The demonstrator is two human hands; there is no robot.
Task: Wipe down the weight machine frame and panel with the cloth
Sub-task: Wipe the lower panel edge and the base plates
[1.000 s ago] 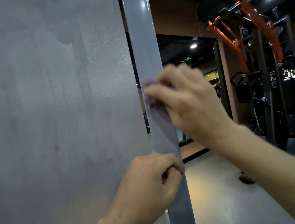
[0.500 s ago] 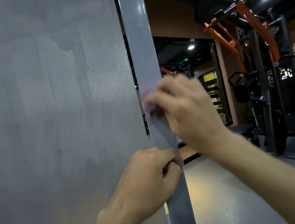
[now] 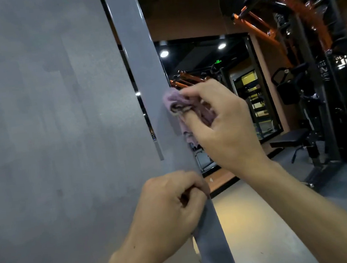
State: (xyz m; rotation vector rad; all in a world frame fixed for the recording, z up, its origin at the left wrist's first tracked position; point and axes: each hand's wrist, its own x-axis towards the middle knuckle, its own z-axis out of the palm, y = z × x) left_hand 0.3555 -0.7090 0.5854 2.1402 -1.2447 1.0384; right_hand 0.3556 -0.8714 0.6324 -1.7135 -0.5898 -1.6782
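Observation:
A wide grey panel (image 3: 45, 135) of the weight machine fills the left half of the view. Beside it runs a glossy grey frame post (image 3: 135, 49), leaning slightly to the right. My right hand (image 3: 217, 126) grips a crumpled purple cloth (image 3: 173, 101) and holds it against the post's right edge at mid height. Lower down, my left hand (image 3: 172, 209) curls round the same post, fingers wrapped over its right edge. Part of the cloth is hidden inside my right palm.
An orange and black weight rig (image 3: 302, 56) stands at the right, with a black bench (image 3: 288, 140) in front of it. A dark-framed mirror (image 3: 214, 96) sits behind the post. Grey floor (image 3: 266, 229) spreads to the lower right.
My right hand has turned and shifted to the post's right edge, showing more of the purple cloth. My left hand keeps its grip low on the post. The view has tilted.

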